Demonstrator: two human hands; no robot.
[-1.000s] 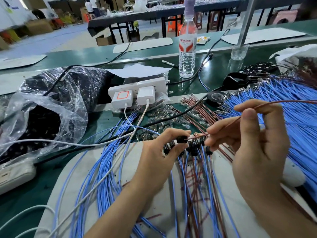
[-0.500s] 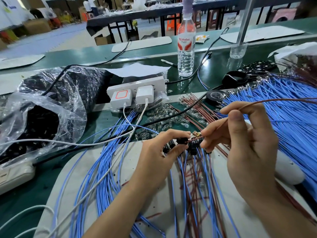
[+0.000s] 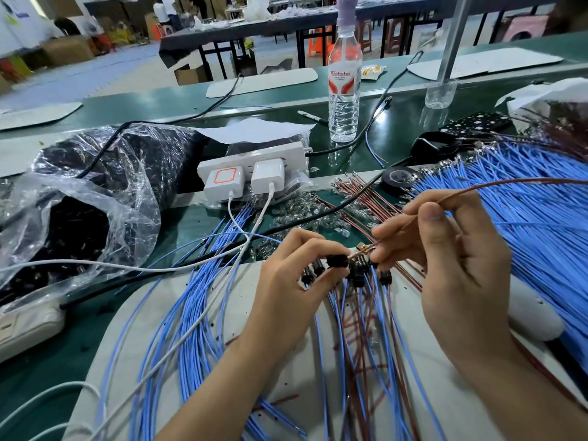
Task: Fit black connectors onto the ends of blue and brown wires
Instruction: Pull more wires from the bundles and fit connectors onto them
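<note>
My left hand (image 3: 292,281) pinches a small black connector (image 3: 337,261) between thumb and forefinger above the grey mat. My right hand (image 3: 458,259) pinches a brown wire (image 3: 496,185) near its metal tip, and the tip meets the connector's open end. The wire arcs away to the right. Below my hands lie several finished blue and brown wires with black connectors (image 3: 358,276) on their ends. A thick bundle of loose blue wires (image 3: 525,211) fans out at the right, and loose brown wires (image 3: 353,198) lie behind my hands.
A clear plastic bag of black parts (image 3: 79,211) sits at the left. A white power strip with chargers (image 3: 251,173) and a water bottle (image 3: 343,87) stand behind. A black tape roll (image 3: 397,178) and small clear parts (image 3: 305,214) lie on the green bench (image 3: 165,100).
My right hand has moved left, bringing the brown wire's tip up to the connector that my left hand holds. My left hand has stayed nearly still.
</note>
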